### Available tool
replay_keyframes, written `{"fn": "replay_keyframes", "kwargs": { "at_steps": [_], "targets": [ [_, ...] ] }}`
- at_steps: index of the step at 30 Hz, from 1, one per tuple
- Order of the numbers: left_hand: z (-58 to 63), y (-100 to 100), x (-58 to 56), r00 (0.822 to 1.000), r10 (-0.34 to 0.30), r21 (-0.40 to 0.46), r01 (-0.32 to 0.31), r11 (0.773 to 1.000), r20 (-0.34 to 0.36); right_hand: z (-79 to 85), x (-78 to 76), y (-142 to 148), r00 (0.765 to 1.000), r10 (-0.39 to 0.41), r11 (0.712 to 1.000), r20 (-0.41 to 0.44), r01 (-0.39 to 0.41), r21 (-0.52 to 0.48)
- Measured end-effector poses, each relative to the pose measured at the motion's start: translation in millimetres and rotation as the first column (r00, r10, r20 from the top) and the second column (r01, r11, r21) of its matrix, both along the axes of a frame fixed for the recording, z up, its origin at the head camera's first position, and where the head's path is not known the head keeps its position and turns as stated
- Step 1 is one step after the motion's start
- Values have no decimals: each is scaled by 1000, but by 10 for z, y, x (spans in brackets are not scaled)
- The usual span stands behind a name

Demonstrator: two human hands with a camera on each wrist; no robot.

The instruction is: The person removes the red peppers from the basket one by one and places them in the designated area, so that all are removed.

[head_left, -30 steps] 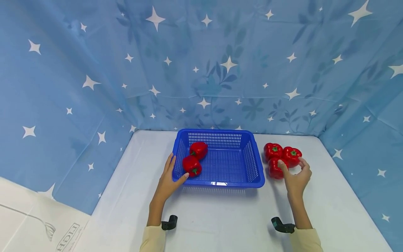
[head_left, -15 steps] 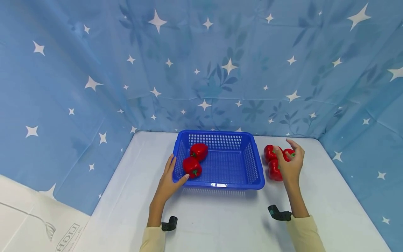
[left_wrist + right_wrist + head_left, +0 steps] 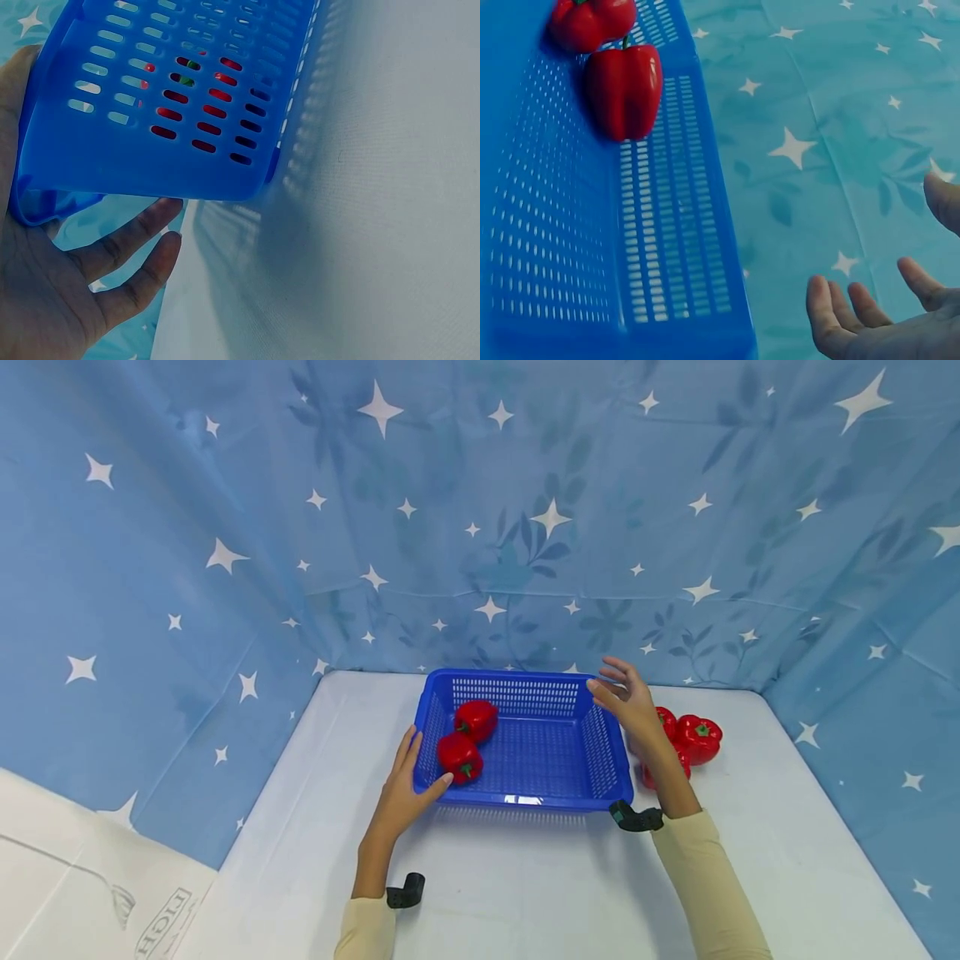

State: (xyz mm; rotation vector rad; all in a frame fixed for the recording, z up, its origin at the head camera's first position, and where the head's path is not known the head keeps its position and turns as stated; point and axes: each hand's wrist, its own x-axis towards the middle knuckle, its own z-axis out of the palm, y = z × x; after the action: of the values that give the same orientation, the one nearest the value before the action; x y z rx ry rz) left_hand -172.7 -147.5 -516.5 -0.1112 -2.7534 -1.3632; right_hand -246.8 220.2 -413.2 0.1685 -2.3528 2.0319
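A blue plastic basket with slotted sides holds two red bell peppers; one bell pepper lies behind the other bell pepper at the left end. My left hand rests at the basket's near left corner, fingers spread along the left side and thumb at the front rim. In the left wrist view, extended fingertips lie right at the wall. Raised over the basket's far right corner, my right hand has nothing in it; its fingers are loosely bent and apart.
Just right of the basket, three more red bell peppers cluster; one bell pepper shows fully, the others are partly behind my right forearm. A white-covered table lies beneath. A blue star-patterned curtain surrounds its back and sides.
My right hand has lifted away from the peppers on the right and moved left to the basket's right side, carrying nothing. The left hand and basket have stayed in place.
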Motion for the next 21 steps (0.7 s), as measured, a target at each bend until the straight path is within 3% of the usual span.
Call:
{"fn": "replay_keyframes", "kwargs": {
  "at_steps": [9,16,21],
  "targets": [
    [-8,-6,-5,1000,4,1,-4,1000,6,-100,-374,-272,977,181,974,110,-194,119],
    [-2,4,-16,1000,-2,-2,2,1000,7,-194,-584,-516,936,269,922,227,-318,220],
    [-1,11,-3,1000,3,2,-3,1000,17,-302,-679,-675,898,337,901,283,-395,180]
  ]
}}
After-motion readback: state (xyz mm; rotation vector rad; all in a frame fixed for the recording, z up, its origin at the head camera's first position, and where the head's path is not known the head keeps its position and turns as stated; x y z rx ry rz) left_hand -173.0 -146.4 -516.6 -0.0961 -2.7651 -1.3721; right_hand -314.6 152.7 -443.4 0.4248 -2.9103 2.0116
